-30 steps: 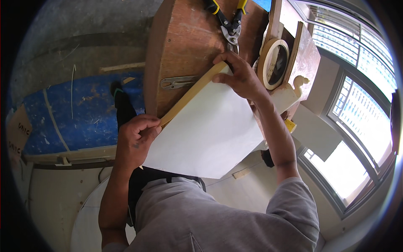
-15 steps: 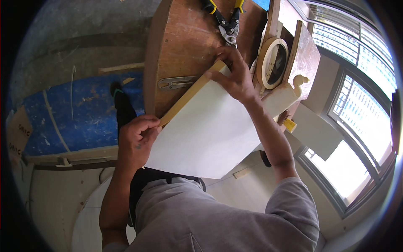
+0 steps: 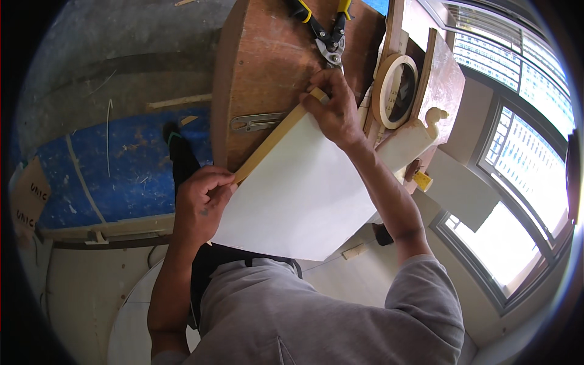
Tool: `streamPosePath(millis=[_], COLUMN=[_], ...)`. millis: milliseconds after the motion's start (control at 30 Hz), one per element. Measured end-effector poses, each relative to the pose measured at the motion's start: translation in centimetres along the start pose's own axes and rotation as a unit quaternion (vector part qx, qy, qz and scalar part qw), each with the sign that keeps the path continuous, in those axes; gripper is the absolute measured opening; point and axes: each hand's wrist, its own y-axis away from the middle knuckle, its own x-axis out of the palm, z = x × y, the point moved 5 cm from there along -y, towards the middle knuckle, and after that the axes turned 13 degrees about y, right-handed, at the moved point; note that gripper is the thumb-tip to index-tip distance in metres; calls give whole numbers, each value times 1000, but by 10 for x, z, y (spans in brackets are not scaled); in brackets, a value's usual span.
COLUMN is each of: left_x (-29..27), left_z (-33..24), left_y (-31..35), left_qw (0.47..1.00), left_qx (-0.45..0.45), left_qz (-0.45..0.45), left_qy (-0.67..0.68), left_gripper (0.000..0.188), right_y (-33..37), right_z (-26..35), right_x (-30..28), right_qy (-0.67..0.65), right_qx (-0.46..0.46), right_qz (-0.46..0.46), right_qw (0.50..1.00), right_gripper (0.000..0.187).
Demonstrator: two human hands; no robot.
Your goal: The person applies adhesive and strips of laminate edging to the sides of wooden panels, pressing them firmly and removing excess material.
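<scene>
A white panel (image 3: 292, 201) leans at a slant between my body and the wooden bench top, one corner pointing away from me. Along its upper left edge runs a tan strip (image 3: 267, 144). At the strip's near end my left hand (image 3: 205, 198) is closed, thumb and fingers pinching the panel's edge. My right hand (image 3: 338, 115) grips the far corner, with its thumb on the tan strip and its fingers curled over the edge. Just past the right hand lie metal snips (image 3: 331, 45) with black and yellow handles. A slim slotted metal tool (image 3: 257, 122) rests left of the strip.
The brown bench (image 3: 267, 61) carries a roll of tape (image 3: 382, 91) and a cream bottle (image 3: 406, 145) on its right. A yellow block (image 3: 423, 180) is beside the bottle. Blue sheeting (image 3: 131, 164) covers floor at left. Windows (image 3: 526, 146) stand at right.
My right hand has shifted slightly left at the panel's far corner, its thumb now further onto the tan strip. The left hand keeps its pinch. The whole view has shifted a little.
</scene>
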Motion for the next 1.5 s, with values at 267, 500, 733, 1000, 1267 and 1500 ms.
streamPosePath(millis=[267,500,733,1000,1267,1500], left_x=[1,3,-8,-6,3,-2], left_z=[-2,-6,2,3,2,4], left_y=[2,4,-3,16,14,6], left_qw=[1000,999,991,995,995,992], left_qx=[19,34,-131,62,4,-29], left_qz=[-1,-5,-2,-17,-24,-7], left_qy=[-15,-20,-27,-77,-94,-119], left_gripper=[15,14,14,16,21,19], right_y=[-1,3,6,5,1,-3], right_z=[1,-1,-3,5,-14,-17], right_x=[-1,-4,-6,-5,-1,-4], right_qy=[-18,-2,26,-26,-12,2], right_qx=[25,-28,0,-33,9,15], right_qz=[2,-72,-75,-69,-58,-63], right_qw=[1000,997,997,997,998,998], right_gripper=[33,37,31,30,38,41])
